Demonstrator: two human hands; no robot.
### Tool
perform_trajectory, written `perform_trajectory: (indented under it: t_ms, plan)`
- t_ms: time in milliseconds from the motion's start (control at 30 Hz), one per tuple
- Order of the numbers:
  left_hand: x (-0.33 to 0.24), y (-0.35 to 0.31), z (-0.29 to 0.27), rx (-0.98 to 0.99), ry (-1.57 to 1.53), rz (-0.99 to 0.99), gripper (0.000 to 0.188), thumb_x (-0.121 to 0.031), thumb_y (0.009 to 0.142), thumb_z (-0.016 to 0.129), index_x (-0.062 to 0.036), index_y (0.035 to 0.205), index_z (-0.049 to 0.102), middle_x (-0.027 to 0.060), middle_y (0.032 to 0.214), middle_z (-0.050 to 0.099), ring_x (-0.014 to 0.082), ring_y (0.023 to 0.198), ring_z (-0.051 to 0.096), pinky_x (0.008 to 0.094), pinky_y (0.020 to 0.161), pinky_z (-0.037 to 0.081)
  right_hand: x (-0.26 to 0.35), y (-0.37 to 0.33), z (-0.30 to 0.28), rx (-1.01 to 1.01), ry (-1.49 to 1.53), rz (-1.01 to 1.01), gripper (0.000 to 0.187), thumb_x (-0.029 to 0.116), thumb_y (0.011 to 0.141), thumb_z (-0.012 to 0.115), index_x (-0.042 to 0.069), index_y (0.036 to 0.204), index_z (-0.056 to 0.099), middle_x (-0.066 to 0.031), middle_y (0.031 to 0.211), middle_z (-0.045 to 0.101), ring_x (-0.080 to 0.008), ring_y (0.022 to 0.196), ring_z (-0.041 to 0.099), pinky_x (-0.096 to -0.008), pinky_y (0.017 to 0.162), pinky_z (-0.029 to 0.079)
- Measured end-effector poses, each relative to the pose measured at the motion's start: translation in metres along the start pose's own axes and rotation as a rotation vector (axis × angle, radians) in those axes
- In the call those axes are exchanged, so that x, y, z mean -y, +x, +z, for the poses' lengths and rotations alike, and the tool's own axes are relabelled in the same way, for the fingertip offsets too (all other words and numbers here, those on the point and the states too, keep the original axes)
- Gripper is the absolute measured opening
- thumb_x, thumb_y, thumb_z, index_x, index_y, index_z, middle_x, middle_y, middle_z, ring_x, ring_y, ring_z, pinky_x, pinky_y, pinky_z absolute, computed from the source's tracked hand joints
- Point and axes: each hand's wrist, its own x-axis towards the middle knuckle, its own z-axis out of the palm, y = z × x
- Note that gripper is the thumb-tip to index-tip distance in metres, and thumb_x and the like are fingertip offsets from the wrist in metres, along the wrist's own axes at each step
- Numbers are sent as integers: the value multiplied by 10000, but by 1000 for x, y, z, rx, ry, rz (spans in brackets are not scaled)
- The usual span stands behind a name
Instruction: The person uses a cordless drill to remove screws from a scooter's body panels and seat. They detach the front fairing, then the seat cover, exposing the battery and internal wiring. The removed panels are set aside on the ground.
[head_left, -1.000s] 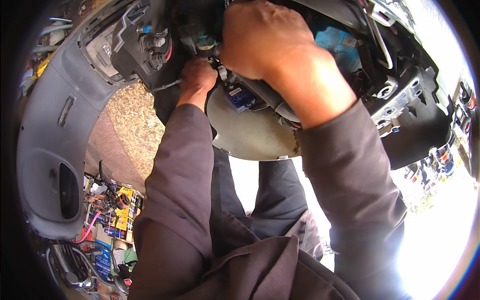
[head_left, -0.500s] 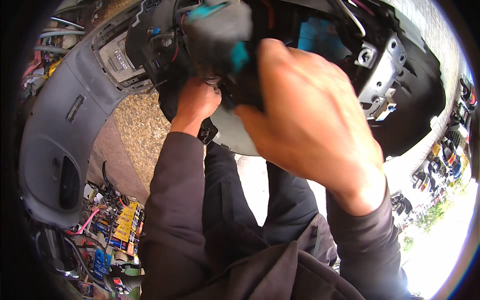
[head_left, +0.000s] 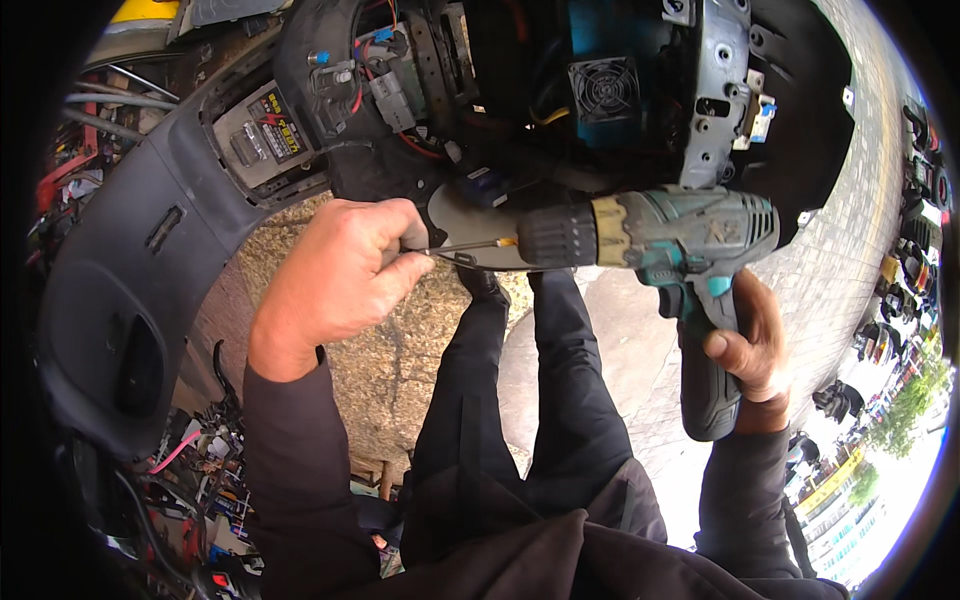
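While I look down past my arms, a long dark-grey panel (head_left: 115, 260) curves away well to the left of the drill (head_left: 690, 235), which lies level in front of me. My right hand (head_left: 755, 340) is wrapped round the drill's grip (head_left: 712, 385), thumb on the near side — whether a finger presses the trigger (head_left: 670, 300), I can't tell. My left hand (head_left: 335, 270) is just left of the drill. Above the drill sits a round-grilled fan (head_left: 604, 90). Thinnest is the bit (head_left: 465, 247) — it runs from the drill's chuck (head_left: 557, 237) to my left thumb and forefinger, pinched together on its far end.
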Motion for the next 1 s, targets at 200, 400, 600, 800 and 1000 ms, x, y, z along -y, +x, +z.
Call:
perform_trajectory:
  t_ms: [200, 400, 600, 800, 1000]
  plan:
    - [9, -16, 19, -41, -16, 61, 95, -21, 811, 679, 33, 800, 601, 105, 586, 565, 155, 515, 556, 313, 494, 409, -42, -41, 5, -127, 168, 112, 881, 452, 593, 896, -84, 1170, 501, -139, 872, 623, -199, 653, 625, -290, 567, 522]
    - [44, -40, 42, -107, -991, 78, 101, -101, 917, 570, -21, 869, 532, 1, 650, 502, 60, 511, 411, 218, 476, 353, -83, -72, 8, -58, 427, 224, 776, 303, 598, 851, -81, 1159, 476, -209, 796, 635, -268, 609, 638, -347, 518, 541]
    - [51, -37, 89, -132, -1499, 126, 150, -157, 920, 559, -15, 892, 518, 108, 777, 562, 93, 553, 446, 212, 447, 367, -115, -79, 1, 180, 459, 506, 712, 114, 672, 798, -93, 1272, 477, -143, 1044, 650, -250, 912, 663, -358, 850, 536]
    - [34, -36, 108, -356, -1538, -77, 157, -143, 956, 510, 2, 976, 566, 47, 732, 511, 101, 538, 430, 219, 445, 323, -131, -78, -4, 214, 178, 433, 627, 82, 741, 758, -68, 1292, 498, -61, 1149, 588, -144, 1053, 528, -290, 949, 431]
    - [30, -41, 131, -587, -1474, -203, 203, -62, 920, 453, 0, 1055, 592, 38, 734, 521, 106, 569, 447, 235, 483, 349, -140, -73, -22, 188, -11, 485, 596, 113, 747, 769, -86, 1246, 512, -72, 1067, 602, -151, 985, 544, -299, 868, 469]
